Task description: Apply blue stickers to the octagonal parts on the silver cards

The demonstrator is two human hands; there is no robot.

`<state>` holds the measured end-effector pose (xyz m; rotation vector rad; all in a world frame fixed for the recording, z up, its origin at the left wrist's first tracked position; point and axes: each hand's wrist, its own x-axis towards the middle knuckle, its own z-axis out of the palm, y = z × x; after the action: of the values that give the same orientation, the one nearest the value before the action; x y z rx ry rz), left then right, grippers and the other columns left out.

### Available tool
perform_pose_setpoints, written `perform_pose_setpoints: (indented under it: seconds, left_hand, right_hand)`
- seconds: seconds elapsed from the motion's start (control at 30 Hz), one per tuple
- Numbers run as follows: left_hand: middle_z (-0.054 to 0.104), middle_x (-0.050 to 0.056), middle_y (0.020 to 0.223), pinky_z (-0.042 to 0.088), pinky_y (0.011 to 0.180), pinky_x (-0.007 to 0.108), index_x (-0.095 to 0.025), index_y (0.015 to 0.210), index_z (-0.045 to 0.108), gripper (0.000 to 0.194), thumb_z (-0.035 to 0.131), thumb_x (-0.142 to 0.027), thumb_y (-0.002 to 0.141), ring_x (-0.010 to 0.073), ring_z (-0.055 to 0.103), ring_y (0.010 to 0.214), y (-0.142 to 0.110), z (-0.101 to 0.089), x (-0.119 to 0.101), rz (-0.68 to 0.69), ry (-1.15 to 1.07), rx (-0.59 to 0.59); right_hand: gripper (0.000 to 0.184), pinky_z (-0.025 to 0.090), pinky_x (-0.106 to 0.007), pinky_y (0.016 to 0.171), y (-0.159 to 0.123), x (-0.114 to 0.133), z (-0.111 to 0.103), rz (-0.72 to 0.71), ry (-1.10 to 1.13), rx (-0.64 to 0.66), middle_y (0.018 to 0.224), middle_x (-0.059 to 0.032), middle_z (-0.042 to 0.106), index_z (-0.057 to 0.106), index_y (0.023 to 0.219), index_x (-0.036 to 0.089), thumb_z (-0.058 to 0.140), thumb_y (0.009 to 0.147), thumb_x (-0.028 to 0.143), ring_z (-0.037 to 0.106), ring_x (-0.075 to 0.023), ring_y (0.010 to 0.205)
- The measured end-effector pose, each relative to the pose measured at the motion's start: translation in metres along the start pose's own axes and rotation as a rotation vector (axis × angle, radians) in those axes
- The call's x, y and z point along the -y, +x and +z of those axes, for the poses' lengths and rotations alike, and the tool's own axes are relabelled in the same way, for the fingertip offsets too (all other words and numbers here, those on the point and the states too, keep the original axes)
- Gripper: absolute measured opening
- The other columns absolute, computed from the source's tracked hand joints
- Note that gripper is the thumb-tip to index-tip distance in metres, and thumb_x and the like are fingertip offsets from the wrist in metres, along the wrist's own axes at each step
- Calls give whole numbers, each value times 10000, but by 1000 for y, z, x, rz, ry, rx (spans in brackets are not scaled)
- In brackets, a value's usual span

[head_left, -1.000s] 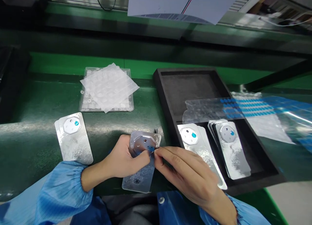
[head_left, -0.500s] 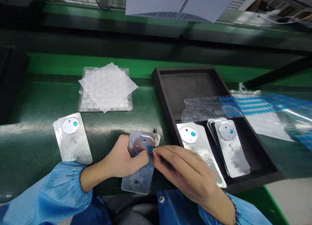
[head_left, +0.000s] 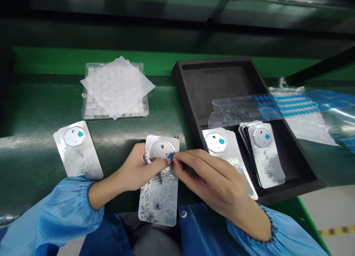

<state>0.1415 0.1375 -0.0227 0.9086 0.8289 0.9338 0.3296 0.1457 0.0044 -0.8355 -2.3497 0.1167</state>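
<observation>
Left hand (head_left: 138, 169) grips silver plate (head_left: 159, 193), lower center; right hand (head_left: 215, 180) pinched at its blue sticker (head_left: 171, 155), hold unclear. Stacked plates (head_left: 267, 161) in black tray (head_left: 186, 97), frame right: tops stickered; held one seems midway.

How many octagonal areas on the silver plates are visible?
4: one on the pile at the left, one on the plate in the left hand, and two on piles in the black tray. More may be hidden underneath.
</observation>
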Motion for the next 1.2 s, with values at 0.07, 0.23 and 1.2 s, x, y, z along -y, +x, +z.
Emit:
perform_pose_setpoints:
  seconds: [0.07,0.23,1.2]
  left_hand:
    - [464,-33,659,331,532,173,-137,754,548,113,623,-195,814,74,385,596,0,0,0,7,-13,3]
    - [465,-33,666,335,542,172,-136,758,550,103,624,-186,809,75,389,606,0,-1,-1,6,-13,10]
    - [481,0,630,342,513,201,-144,684,508,335,639,-388,873,93,421,569,0,-2,13,-2,46,-120]
  right_hand:
    - [183,617,-246,658,1,0,-1,10,10,9,891,-50,721,604,1088,135,664,964,14,695,-131,722]
    - [171,606,-240,636,2,1,-1,56,62,40,890,-36,714,593,1089,159,628,985,28,690,-123,718]
    - [218,671,-221,761,3,6,8,681,710,27,1000,-55,791,725,1135,161,728,921,200,781,-167,825]
